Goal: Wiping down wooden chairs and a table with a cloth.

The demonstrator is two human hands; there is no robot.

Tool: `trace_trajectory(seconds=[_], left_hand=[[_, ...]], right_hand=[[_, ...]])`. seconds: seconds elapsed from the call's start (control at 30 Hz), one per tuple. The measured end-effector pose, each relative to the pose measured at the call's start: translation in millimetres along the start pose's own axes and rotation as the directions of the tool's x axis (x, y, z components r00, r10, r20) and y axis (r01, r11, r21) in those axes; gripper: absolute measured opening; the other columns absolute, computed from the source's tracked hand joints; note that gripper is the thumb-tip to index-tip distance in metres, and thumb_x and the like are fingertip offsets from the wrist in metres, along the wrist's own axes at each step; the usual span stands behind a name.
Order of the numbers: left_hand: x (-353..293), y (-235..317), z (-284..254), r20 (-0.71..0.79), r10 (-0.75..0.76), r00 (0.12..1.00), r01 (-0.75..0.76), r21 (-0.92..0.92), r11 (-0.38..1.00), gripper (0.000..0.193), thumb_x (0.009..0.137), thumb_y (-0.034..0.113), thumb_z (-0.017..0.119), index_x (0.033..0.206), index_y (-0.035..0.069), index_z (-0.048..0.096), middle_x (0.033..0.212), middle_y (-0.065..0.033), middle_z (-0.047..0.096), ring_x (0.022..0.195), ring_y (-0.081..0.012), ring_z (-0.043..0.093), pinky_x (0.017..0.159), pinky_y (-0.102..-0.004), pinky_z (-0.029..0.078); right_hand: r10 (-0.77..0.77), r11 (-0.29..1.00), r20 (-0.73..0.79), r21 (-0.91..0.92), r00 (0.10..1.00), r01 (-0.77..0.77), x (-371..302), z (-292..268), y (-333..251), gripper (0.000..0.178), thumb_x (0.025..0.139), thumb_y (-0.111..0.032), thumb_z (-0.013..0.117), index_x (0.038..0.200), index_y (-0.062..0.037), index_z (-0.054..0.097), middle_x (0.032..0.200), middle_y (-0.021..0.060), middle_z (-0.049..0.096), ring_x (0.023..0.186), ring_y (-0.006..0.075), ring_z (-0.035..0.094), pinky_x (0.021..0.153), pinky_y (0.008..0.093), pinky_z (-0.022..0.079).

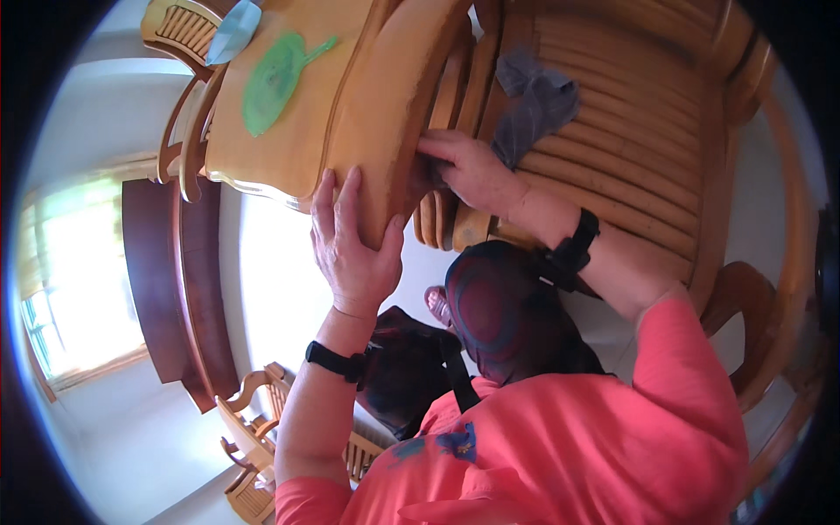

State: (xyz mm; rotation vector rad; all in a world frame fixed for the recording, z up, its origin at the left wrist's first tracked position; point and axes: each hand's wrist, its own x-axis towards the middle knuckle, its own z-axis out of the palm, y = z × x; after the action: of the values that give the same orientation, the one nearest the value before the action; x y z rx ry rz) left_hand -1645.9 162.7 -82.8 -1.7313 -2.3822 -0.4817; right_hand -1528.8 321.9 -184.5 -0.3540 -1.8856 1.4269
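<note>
My left hand (357, 258) lies at the near end of a broad, curved wooden armrest (379, 114). Its fingers are stretched out and spread on the wood, with the thumb towards the right side. My right hand (477, 175) grips the armrest's right edge; the index finger shows along the edge, while the other fingertips are partly hidden in shadow. Beyond the right hand, a crumpled grey cloth (542, 101) rests on a slatted wooden seat (630, 131), apart from both hands.
Left of the armrest stands a wooden table (341, 22) bearing a green leaf-shaped thing with a handle (273, 83). A pale blue object (234, 33) is at its far side. Wooden chairs (179, 31) stand around, and a dark red cabinet (175, 280) is below the window.
</note>
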Motion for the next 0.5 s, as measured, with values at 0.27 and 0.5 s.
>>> trace_trajectory(seconds=[0.27, 0.5], left_hand=[[1, 2, -3, -0.034, 0.016, 0.999, -0.017, -0.039, 0.999, 0.069, 0.076, 0.022, 0.075, 0.139, 0.01, 0.052, 0.143, -0.0222, 0.045, 0.127, -0.0431, 0.05, 0.103, -0.0506, 0.043], [-1, 2, -8, -0.024, -0.02, 1.0, 0.019, -0.034, 0.999, 0.069, 0.072, 0.016, 0.076, 0.138, 0.01, 0.055, 0.146, -0.0215, 0.045, 0.127, -0.0423, 0.051, 0.104, -0.0502, 0.042]], right_hand=[[-0.091, 0.952, 0.036, -0.291, 0.995, 0.097, -19, -25, -15, 0.05, 0.079, 0.01, 0.053, 0.126, -0.0038, 0.064, 0.126, 0.0165, 0.063, 0.117, 0.0365, 0.058, 0.101, 0.0406, 0.047], [-0.047, 0.808, -0.162, -0.586, 0.986, -0.058, -19, -90, 40, 0.045, 0.076, 0.01, 0.055, 0.117, -0.004, 0.067, 0.121, 0.0169, 0.063, 0.112, 0.0377, 0.057, 0.1, 0.0424, 0.047]])
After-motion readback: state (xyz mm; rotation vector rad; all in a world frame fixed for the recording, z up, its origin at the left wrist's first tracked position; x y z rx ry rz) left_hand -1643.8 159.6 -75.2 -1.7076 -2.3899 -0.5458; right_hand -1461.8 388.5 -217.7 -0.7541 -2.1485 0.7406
